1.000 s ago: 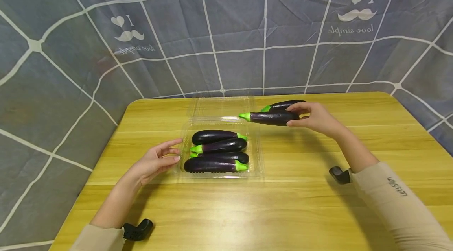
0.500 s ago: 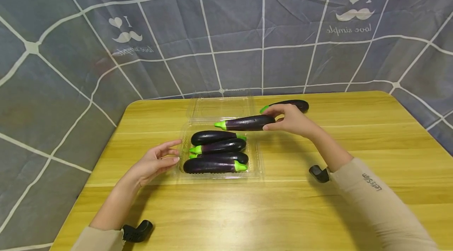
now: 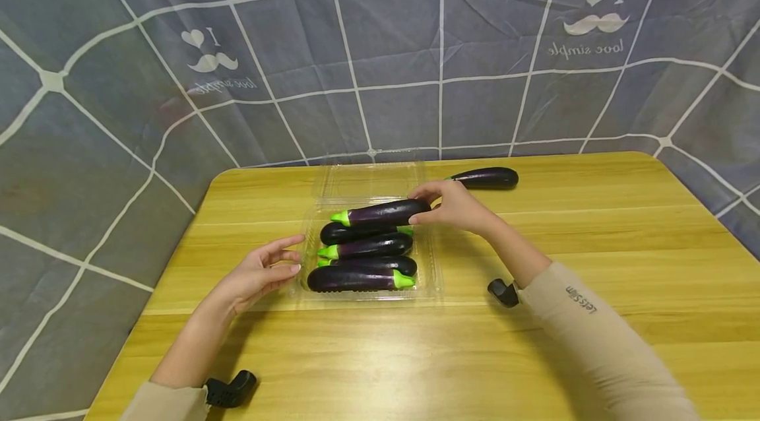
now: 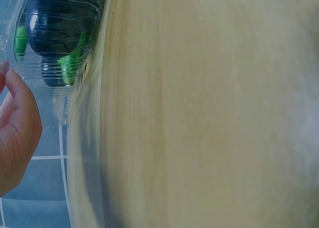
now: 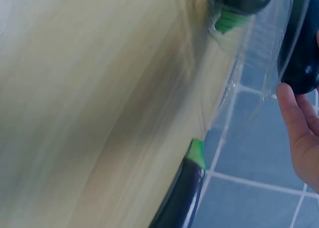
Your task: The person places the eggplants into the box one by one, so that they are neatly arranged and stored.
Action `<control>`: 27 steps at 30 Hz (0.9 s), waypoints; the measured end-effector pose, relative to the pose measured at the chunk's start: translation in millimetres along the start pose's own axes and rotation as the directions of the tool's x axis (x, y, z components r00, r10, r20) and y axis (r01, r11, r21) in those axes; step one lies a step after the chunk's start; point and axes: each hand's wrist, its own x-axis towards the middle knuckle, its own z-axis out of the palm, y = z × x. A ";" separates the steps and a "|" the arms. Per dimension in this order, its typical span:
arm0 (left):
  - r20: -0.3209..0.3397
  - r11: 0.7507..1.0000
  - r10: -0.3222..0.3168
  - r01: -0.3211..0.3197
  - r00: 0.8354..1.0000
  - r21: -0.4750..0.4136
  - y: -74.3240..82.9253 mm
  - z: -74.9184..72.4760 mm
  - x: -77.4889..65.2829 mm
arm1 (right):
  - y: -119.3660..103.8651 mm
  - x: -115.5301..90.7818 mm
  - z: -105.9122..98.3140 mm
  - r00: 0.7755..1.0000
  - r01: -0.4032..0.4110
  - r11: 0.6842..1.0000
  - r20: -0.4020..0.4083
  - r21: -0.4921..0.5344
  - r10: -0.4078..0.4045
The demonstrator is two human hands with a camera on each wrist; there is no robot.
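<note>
My right hand [image 3: 456, 207] pinches the thick end of a dark purple eggplant [image 3: 382, 212], its green stem pointing left. That eggplant is over the back part of a clear plastic clamshell box [image 3: 429, 276], above the rearmost of several eggplants [image 3: 362, 277] lying side by side in it. Beside the box's left wall is my left hand [image 3: 255, 274], fingers loosely extended; whether they touch the plastic I cannot tell. In the left wrist view, the left hand [image 4: 17, 131] is near the box wall. The held eggplant [image 5: 301, 54] also shows in the right wrist view.
The clear lid [image 3: 373, 180] is folded back behind the box. Another eggplant [image 3: 488, 177] lies at the back of the wooden table [image 3: 380, 355], right of the box. A grey curtain with white lines [image 3: 398, 45] hangs behind the table.
My right hand has carried the eggplant leftward and slightly nearer, from beside the loose eggplant at the back to over the box. My left hand has stayed by the box.
</note>
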 end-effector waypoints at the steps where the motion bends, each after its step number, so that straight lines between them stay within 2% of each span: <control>1: 0.001 1.000 0.002 -0.002 1.000 0.004 -0.1 0.1 -0.2 | -0.7 1.1 2.1 1.000 -0.001 1.000 0.000 -0.005 0.001; 27: 0.000 1.000 0.000 0.000 1.000 0.005 -1.8 0.7 2.2 | -13.6 8.8 19.5 0.999 -0.029 0.981 -0.023 -0.192 0.025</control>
